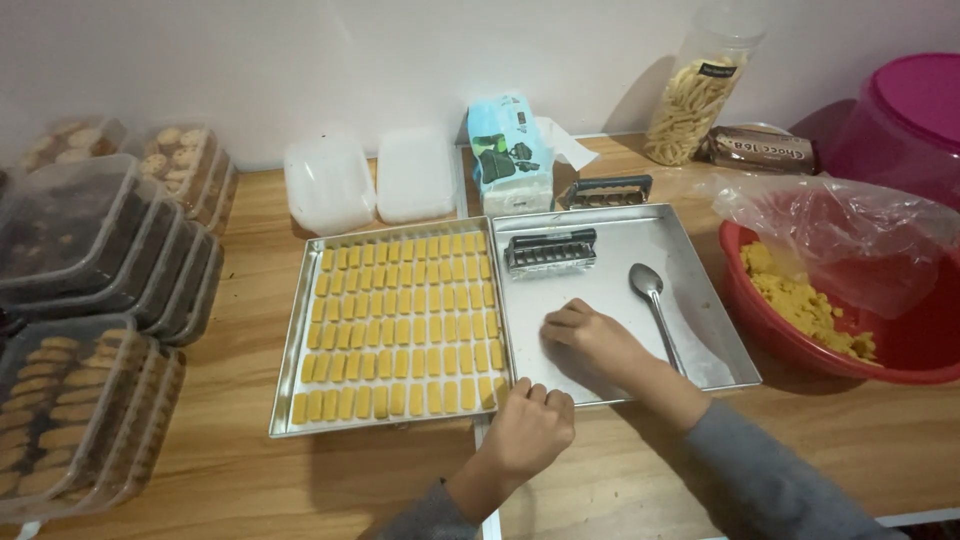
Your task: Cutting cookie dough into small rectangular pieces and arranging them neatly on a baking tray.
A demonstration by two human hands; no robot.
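The left hand point(530, 425) is resting at the near edge of the rectangular metal baking tray of yellow dough bars point(283, 395), its fingers curled closed into a loose fist over the rim; whether anything is pinched inside cannot be told. The right hand point(590, 340) is lying knuckles-up on the second, mostly bare rectangular metal tray point(720, 330), its fingers also curled under, tips pressing the tray floor near its left wall. Nothing is visibly held.

The small yellow dough bars point(400, 325) are sitting in tight, even rows filling the left tray. A ridged metal dough press point(550, 250) is lying at the far end of the bare tray, and a steel spoon point(655, 305) is lying just beside the right hand, apart from it.

Judgement: laying bars well here calls for keeping the row spacing as regular as on the filled tray, starting tight in a corner, and steadying the tray with the free hand.

The surface is a light wooden table point(260, 230) against a pale wall. A red plastic basin of crumbly yellow dough point(830, 330), draped with a clear bag, is standing to the right. Stacked clear lidded boxes of biscuits point(90, 300) are crowding the left side; a tissue pack point(510, 150) is standing behind.
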